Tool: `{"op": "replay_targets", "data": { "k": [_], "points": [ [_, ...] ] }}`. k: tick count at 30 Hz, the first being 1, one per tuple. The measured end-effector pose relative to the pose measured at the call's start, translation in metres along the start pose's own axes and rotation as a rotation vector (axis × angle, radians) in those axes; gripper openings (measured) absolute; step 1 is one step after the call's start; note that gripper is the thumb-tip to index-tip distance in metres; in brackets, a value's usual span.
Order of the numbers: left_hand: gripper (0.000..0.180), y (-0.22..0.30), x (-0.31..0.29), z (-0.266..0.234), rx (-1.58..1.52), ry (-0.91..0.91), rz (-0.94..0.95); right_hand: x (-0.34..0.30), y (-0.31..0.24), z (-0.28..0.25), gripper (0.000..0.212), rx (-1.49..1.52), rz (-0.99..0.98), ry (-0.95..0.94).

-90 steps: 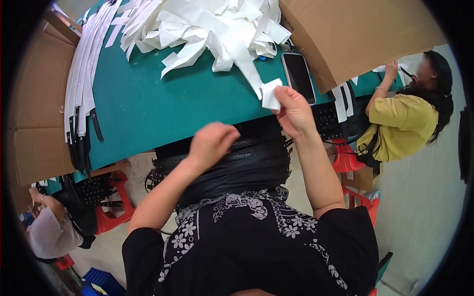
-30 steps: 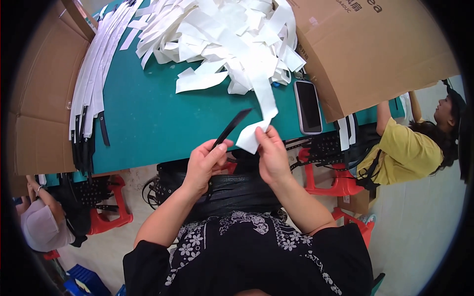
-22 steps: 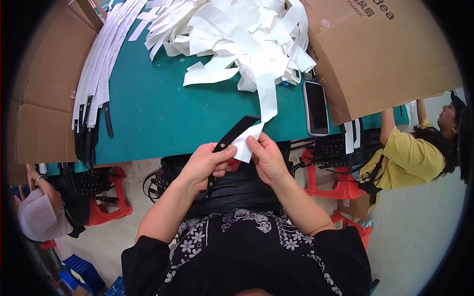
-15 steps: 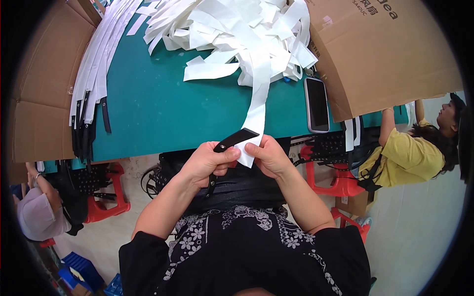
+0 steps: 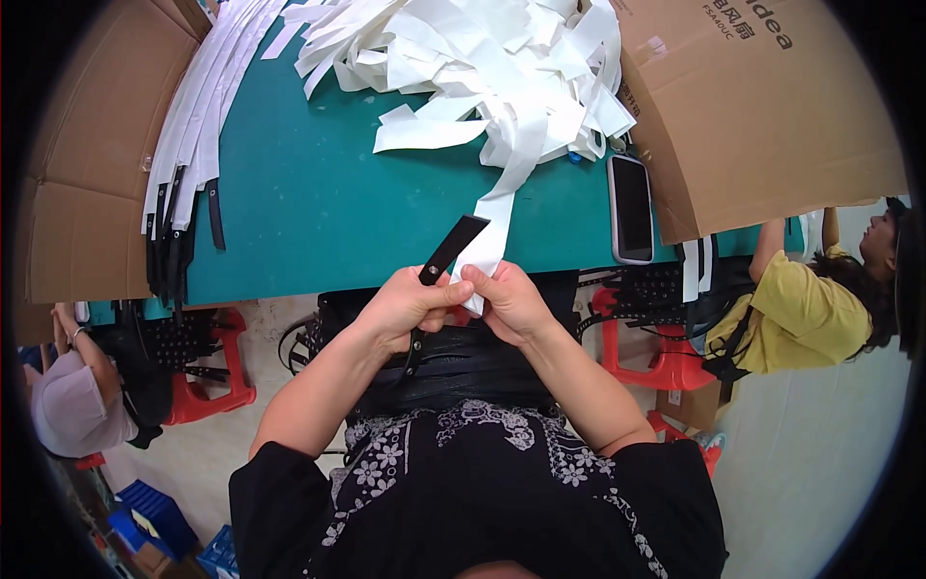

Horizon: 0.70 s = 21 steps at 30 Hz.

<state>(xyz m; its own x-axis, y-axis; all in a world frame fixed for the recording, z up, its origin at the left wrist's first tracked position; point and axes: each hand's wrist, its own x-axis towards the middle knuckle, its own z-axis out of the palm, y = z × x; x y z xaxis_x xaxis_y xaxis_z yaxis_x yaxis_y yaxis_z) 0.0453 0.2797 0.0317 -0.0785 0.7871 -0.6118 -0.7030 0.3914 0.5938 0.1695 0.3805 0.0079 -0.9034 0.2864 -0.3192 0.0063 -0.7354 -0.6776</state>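
Observation:
Just off the near edge of the table, my left hand is closed around a black belt with round metal eyelets. The belt's flat end sticks up past my thumb, and another stretch of it hangs below my fingers. My right hand pinches the end of a white strip, papery or cloth-like. The fingertips of both hands meet at this end, which is narrowed or folded between them and partly hidden. From there the strip runs up to a large heap of white strips on the green table.
At the left lie several black belts wrapped in white, beside a cardboard box. A phone and a large carton are at the right. More black belts lie across my lap. Co-workers sit on both sides, one in yellow.
The belt's free end has swung from slanting right to steeper. The white strip's tip, which poked out below my fingers, is now gathered between them. The whole view has shifted slightly.

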Motion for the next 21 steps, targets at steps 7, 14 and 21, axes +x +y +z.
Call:
{"op": "replay_targets", "data": {
  "k": [7,14,21],
  "points": [
    [0.05,-0.004,-0.017,-0.003,0.099,0.007,-0.066,0.015,0.004,-0.01,0.016,0.324,0.06,0.167],
    [0.054,-0.022,-0.057,-0.005,0.258,-0.024,-0.039,0.018,-0.014,-0.01,0.014,0.337,-0.005,0.23],
    [0.052,-0.026,-0.055,-0.009,0.28,0.006,-0.069,0.016,-0.015,-0.003,0.016,0.221,-0.072,0.307]
  ]
}}
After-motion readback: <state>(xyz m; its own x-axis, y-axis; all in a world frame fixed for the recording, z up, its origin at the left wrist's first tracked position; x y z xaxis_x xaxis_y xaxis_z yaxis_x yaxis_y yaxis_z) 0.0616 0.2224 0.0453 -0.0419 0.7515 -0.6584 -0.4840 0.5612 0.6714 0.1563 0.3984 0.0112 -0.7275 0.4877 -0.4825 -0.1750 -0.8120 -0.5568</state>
